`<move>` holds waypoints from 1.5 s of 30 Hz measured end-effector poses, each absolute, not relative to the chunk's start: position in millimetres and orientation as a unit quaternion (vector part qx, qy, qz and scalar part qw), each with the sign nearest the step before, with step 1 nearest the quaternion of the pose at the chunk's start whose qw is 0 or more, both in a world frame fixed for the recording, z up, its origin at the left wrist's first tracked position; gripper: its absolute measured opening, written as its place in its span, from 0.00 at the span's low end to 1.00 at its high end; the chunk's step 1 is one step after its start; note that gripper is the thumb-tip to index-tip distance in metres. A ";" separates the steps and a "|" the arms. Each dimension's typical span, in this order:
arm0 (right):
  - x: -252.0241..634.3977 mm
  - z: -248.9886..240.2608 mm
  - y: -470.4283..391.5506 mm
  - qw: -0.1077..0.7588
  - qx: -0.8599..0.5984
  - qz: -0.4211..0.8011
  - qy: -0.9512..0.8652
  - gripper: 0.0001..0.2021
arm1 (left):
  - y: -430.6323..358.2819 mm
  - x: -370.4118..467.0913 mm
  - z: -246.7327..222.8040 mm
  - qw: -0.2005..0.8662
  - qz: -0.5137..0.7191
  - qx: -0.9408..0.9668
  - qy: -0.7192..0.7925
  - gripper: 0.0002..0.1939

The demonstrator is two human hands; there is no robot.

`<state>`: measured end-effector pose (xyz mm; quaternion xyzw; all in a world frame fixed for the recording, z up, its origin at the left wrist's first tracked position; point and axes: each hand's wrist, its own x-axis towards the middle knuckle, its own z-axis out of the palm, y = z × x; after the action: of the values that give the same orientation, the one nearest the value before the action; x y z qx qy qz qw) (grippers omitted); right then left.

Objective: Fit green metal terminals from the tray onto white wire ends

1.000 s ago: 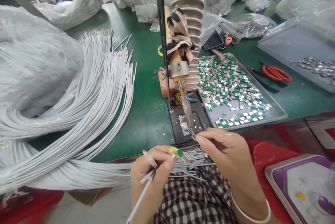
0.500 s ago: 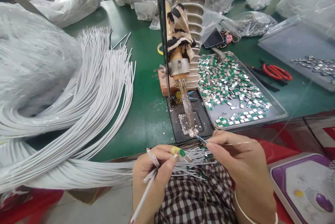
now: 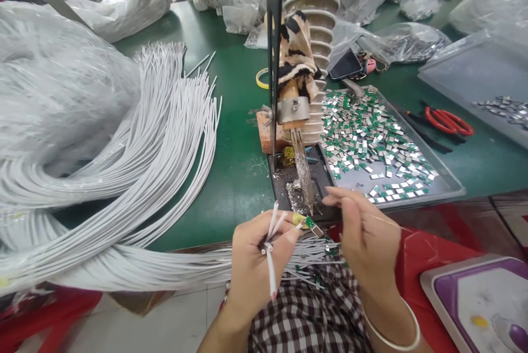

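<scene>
My left hand [image 3: 264, 254] is closed round several white cables [image 3: 270, 268], whose cut ends stick out between the fingers. At its yellow-wrapped index fingertip, thumb and finger pinch one cable end against a small green circuit board with a metal USB plug [image 3: 316, 230]. That board is just below the tip of a soldering iron [image 3: 303, 171], clamped pointing down; whether they touch I cannot tell. To the right, my right hand [image 3: 369, 237] is closed, with a thin solder wire [image 3: 381, 220] running across its fingers. The wire's front end is too fine to make out.
A tray [image 3: 447, 191] of USB boards lies right of the iron, with red-handled pliers [image 3: 447, 121] beyond. Large cable bundles [image 3: 177, 149] cover the left. A ribbed hose [image 3: 315, 23] and a metal upright [image 3: 273, 56] rise behind the iron. Finished-looking cables with boards [image 3: 305, 251] lie across the lap.
The view has shifted left. My left hand has brought the board closer under the iron tip. My right hand has drawn back from the tip; the bluish shiny piece at its fingertips no longer shows.
</scene>
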<state>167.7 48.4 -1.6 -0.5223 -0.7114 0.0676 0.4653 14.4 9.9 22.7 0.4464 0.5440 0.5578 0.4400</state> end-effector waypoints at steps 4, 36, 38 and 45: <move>172.2 15.2 27.9 0.546 -0.505 0.160 -0.649 0.10 | 12.2 17.3 24.6 0.429 0.550 0.461 0.549 0.09; 167.3 24.9 21.4 0.496 -0.474 0.297 -0.664 0.11 | 15.6 9.2 25.8 0.426 0.495 0.543 0.528 0.09; 166.7 22.6 20.8 0.490 -0.504 0.256 -0.663 0.12 | 16.8 9.3 25.7 0.425 0.492 0.541 0.534 0.09; 161.6 16.5 22.0 0.567 -0.448 0.145 -0.676 0.13 | 19.2 9.1 27.6 0.437 0.501 0.517 0.539 0.08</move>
<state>161.6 22.0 16.5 -0.4477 -0.6763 0.1450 0.5667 9.1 19.2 27.6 0.5168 0.5389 0.5012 0.4374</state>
